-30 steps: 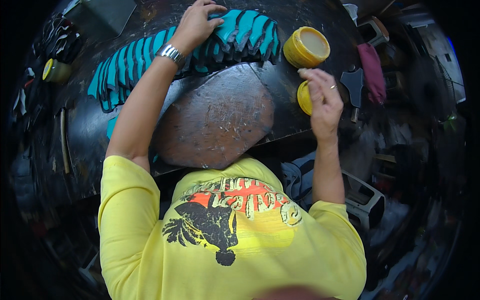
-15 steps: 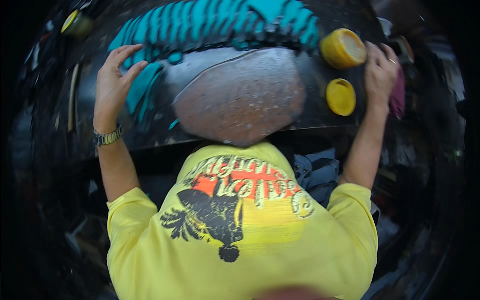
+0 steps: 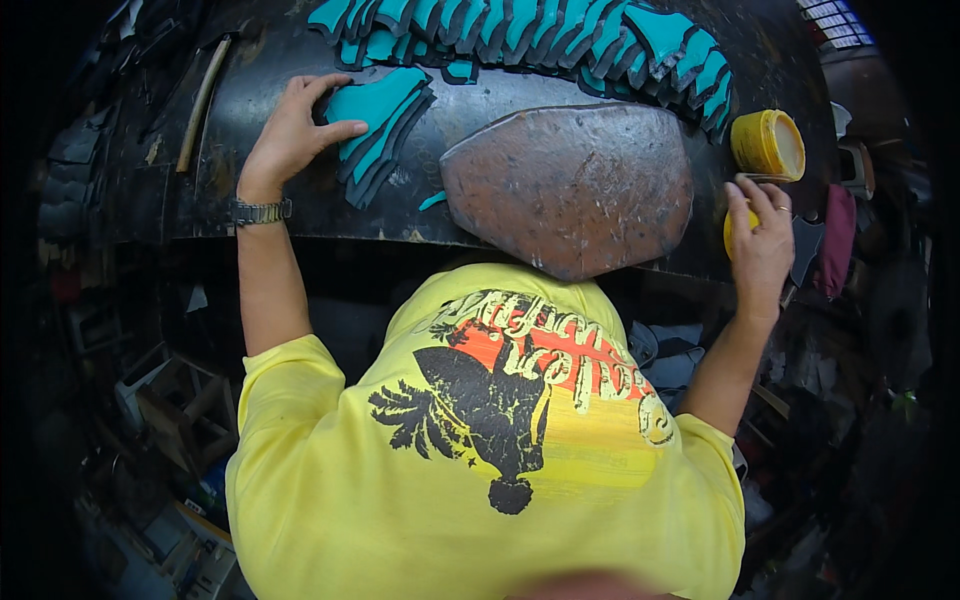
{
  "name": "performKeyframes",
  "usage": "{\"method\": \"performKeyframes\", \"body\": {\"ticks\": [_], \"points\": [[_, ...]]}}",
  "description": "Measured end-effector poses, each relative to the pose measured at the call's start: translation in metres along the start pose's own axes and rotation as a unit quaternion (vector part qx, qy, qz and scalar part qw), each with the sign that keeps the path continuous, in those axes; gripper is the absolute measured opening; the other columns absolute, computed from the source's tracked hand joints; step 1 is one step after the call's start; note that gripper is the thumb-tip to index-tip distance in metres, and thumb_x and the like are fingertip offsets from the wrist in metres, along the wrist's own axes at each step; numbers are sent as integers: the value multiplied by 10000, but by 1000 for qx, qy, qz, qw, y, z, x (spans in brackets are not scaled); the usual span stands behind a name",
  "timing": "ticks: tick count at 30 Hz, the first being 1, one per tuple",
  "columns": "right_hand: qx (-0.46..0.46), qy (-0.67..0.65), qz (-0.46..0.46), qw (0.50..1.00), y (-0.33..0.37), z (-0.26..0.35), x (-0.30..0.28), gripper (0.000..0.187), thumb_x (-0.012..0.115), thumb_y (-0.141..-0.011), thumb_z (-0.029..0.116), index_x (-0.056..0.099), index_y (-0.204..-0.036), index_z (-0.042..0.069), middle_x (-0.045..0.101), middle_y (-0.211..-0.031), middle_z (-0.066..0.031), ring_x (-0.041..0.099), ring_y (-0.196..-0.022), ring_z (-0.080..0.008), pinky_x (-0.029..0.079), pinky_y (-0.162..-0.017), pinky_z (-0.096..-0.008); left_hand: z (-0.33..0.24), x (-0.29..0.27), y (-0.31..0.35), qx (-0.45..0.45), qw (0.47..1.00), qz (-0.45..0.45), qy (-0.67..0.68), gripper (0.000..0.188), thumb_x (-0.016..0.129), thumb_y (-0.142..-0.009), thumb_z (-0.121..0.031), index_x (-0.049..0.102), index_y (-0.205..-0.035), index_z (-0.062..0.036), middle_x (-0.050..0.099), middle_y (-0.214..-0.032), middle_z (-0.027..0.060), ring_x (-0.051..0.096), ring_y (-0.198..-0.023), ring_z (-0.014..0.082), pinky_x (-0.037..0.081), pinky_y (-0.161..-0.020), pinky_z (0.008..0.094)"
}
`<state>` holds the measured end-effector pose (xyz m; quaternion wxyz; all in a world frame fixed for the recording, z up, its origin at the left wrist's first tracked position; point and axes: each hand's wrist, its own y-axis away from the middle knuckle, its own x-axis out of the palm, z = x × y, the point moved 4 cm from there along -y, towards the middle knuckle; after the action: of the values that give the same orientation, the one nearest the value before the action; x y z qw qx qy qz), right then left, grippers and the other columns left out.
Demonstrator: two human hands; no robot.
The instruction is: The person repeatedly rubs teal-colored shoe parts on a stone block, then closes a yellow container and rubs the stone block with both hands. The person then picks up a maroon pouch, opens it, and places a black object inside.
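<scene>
My left hand [image 3: 298,130] rests at the left edge of a small fanned stack of teal and black sheet pieces [image 3: 378,115]. Its thumb lies over the top piece, apart from the fingers, and a metal-band watch circles the wrist. On the right, my right hand [image 3: 765,235] hovers with bent, parted fingers over a yellow lid [image 3: 729,235], which it partly covers. Just past its fingertips stands an open yellow tub [image 3: 768,145] with pale contents. A thin strip shows between tub and fingertips; whether the hand touches it is unclear. The thumb is hidden.
A brown-grey, many-sided slab [image 3: 575,185] lies before me on the dark table [image 3: 290,215]. Beyond it, many teal and black pieces [image 3: 530,30] overlap in a long row. A wooden-handled tool [image 3: 203,105] lies at left, a maroon cloth [image 3: 836,240] at right.
The view has shifted, so the table things appear farther right. My left hand has come onto the small teal stack. My right hand has moved from beside the tub back toward me, over the lid.
</scene>
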<state>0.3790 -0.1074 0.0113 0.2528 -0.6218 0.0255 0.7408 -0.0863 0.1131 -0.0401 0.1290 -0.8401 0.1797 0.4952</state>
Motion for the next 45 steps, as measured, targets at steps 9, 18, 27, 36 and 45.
{"method": "performKeyframes", "body": {"ticks": [9, 18, 27, 36, 45], "points": [[-110, -266, 45, 957, 30, 73, 19, 320, 736, -908, 128, 716, -1220, 62, 618, -1208, -158, 631, -1099, -287, 501, -937, -353, 1, 1, -4, 11, 999, 18, 44, 643, 903, -724, -331, 654, -1256, -68, 585, -1093, 97, 565, -971, 222, 513, -854, 345], [-131, -306, 78, 940, 35, 87, 30, 328, 732, -907, 111, 713, -1232, 69, 611, -1248, -163, 629, -1119, -292, 495, -965, -360, 26, 0, -22, -67, 988, 123, 59, 560, 944, -659, -336, 657, -1045, -49, 515, -846, 2, 505, -788, 139, 447, -711, 276], [-158, -368, 14, 916, 30, 67, 29, 336, 690, -960, 261, 716, -1232, 65, 610, -1270, -168, 601, -1139, -300, 484, -958, -379, -51, -38, 12, 31, 944, -50, 325, 369, 795, -857, -66, 646, -1194, -51, 695, -1023, 61, 686, -877, 117, 567, -709, 240], [-175, -359, 58, 915, 15, 87, 64, 455, 501, -1016, 527, 690, -1325, 252, 458, -1525, -185, 264, -1473, -421, 169, -1198, -552, -161, 69, -24, 184, 949, 36, 252, 287, 690, -938, -116, 723, -1223, -118, 707, -1106, 142, 677, -1058, 236, 535, -914, 329], [-197, -123, 139, 963, 24, 101, 86, 508, 420, -1030, 563, 495, -1495, 371, 307, -1639, -121, 132, -1541, -400, 33, -1180, -678, -158, 92, -34, 185, 963, 61, 187, 399, 755, -880, -135, 708, -1274, -175, 668, -1160, 108, 640, -1036, 247, 515, -890, 335]]}}
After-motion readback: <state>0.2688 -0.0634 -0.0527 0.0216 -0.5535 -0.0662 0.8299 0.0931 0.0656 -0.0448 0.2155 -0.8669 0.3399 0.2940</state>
